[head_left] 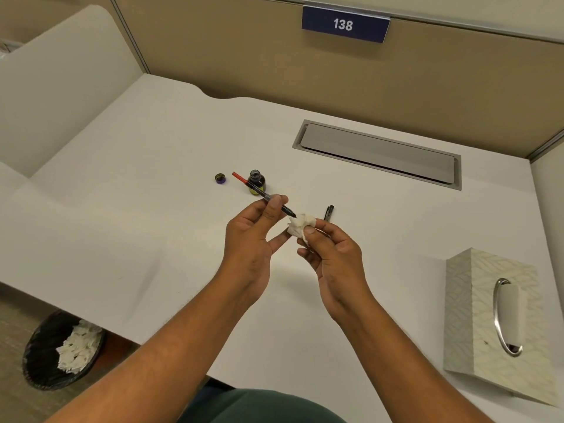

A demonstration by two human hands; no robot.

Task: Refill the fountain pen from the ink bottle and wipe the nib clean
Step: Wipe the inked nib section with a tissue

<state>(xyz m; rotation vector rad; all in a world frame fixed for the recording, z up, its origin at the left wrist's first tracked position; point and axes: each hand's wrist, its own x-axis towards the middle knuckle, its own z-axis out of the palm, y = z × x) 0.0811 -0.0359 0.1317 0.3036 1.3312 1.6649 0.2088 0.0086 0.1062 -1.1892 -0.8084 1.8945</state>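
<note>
My left hand (253, 239) holds a slim black fountain pen (259, 192) with a red end, its nib pointing right and down at a crumpled white tissue (300, 225). The nib tip sits just at the tissue's upper left edge. My right hand (329, 254) pinches that tissue between thumb and fingers. Behind the pen the open ink bottle (257, 181) stands upright on the white desk (152, 209), with dark ink inside. Its small round cap (220, 178) lies to the left of it. A black pen cap (329, 212) lies on the desk just beyond the tissue.
A patterned tissue box (494, 325) sits at the desk's right front edge. A grey cable hatch (378, 154) is set into the desk at the back right. Beige partition walls close the back and left. A black bin (61, 352) with used tissues stands on the floor at the lower left.
</note>
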